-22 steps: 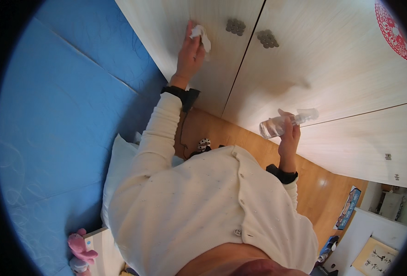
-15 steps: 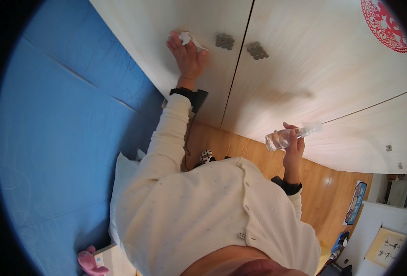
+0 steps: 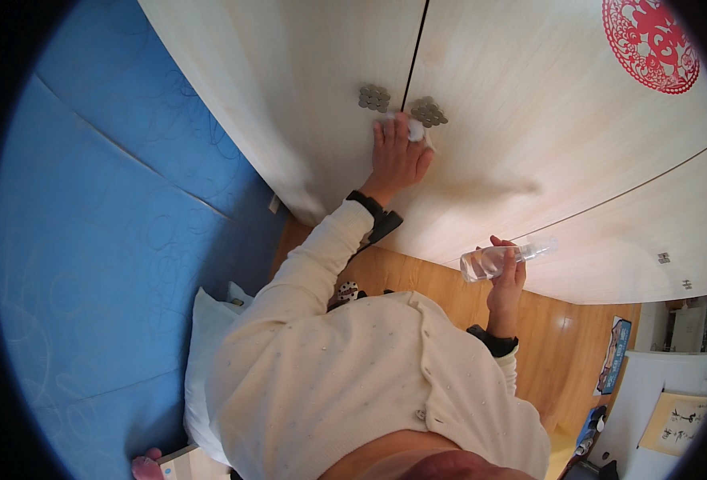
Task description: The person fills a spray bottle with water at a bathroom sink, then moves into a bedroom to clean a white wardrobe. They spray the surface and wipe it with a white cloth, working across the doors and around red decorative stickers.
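My left hand (image 3: 397, 162) presses a crumpled white tissue (image 3: 416, 130) against the pale wooden wardrobe door (image 3: 313, 104). Its fingertips lie over the dark gap between two doors, just below the left metal handle (image 3: 374, 98) and the right metal handle (image 3: 429, 111). Most of the tissue is hidden under the fingers. Lower down on the right, my right hand (image 3: 507, 292) is wrapped round a clear spray bottle (image 3: 483, 263). The bottle lies tilted nearly sideways, its nozzle end toward the right, with clear liquid inside. It is held away from the doors.
A red round paper cutting (image 3: 653, 44) decorates the upper right door. The blue wall (image 3: 113, 240) runs along the left, with a white pillow (image 3: 205, 360) beside me. Wooden floor (image 3: 561, 344) shows below, and a pink plush toy (image 3: 147, 466) sits at lower left.
My left hand has moved right and down with the tissue, from left of the handles to the gap below them. The right hand and bottle sit slightly lower in view.
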`<state>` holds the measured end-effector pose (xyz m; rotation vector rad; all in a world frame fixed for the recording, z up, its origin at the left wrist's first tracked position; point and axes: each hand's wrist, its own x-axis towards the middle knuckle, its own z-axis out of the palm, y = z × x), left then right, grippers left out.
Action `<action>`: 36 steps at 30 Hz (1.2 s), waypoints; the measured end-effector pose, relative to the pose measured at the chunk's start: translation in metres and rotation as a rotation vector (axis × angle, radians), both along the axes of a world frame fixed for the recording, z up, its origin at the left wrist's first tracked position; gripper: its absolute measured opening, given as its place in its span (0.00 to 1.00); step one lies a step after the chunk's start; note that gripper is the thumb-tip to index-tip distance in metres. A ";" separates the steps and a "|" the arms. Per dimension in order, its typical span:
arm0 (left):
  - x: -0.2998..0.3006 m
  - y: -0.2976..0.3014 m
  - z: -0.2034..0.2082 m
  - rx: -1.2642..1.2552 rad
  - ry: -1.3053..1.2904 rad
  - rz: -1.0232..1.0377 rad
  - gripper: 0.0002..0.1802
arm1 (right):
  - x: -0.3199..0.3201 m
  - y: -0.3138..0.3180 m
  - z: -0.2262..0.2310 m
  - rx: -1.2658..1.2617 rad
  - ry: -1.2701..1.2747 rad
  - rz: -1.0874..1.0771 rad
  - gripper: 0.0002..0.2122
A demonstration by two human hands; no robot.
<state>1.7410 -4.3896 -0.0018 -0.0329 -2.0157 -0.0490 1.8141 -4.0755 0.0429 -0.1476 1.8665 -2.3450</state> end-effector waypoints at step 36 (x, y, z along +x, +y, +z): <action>0.047 -0.170 0.431 -0.333 0.364 0.402 0.19 | -0.021 0.011 0.006 -0.099 0.013 -0.165 0.20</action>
